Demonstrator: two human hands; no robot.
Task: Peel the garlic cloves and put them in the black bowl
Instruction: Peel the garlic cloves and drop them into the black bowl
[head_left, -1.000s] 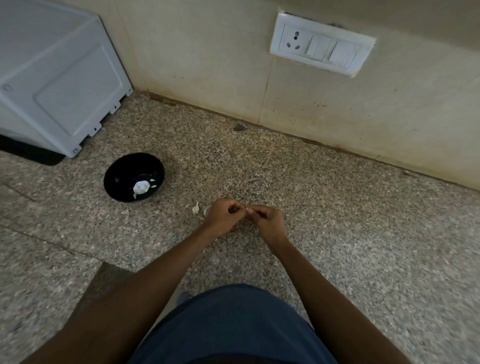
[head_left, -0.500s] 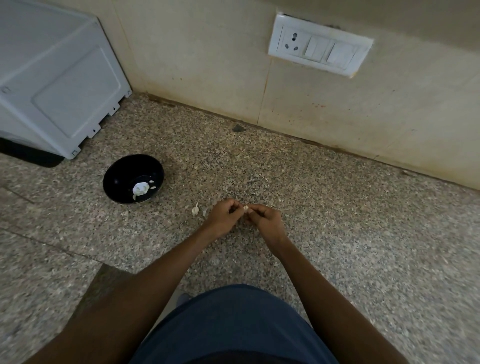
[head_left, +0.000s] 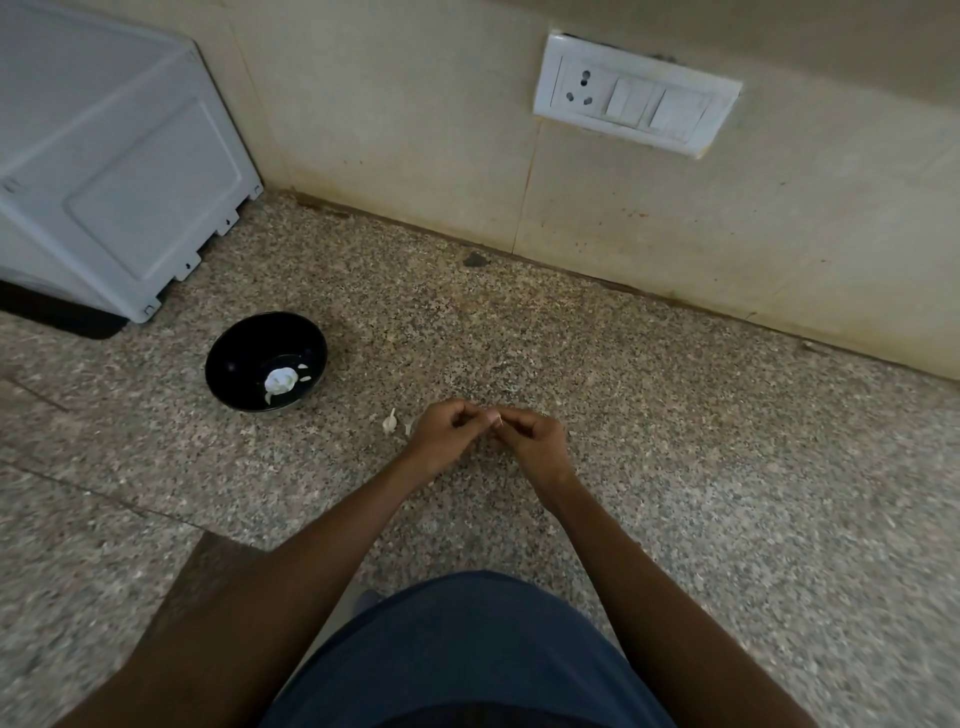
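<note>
My left hand (head_left: 448, 432) and my right hand (head_left: 532, 442) meet fingertip to fingertip over the speckled counter. Between them they pinch a small garlic clove (head_left: 494, 416), mostly hidden by the curled fingers. The black bowl (head_left: 244, 347) stands to the left of my hands, with a pale garlic piece (head_left: 280, 381) and a few small white bits inside. One loose garlic clove (head_left: 389, 421) lies on the counter just left of my left hand.
A white appliance (head_left: 111, 156) stands at the back left, close behind the bowl. The tiled wall (head_left: 415, 135) runs along the back with a white socket and switch plate (head_left: 634, 98). A counter seam (head_left: 88, 493) crosses the left front.
My hands stay together over the same spot, with only small finger movements on the clove. The bowl and loose clove have not moved.
</note>
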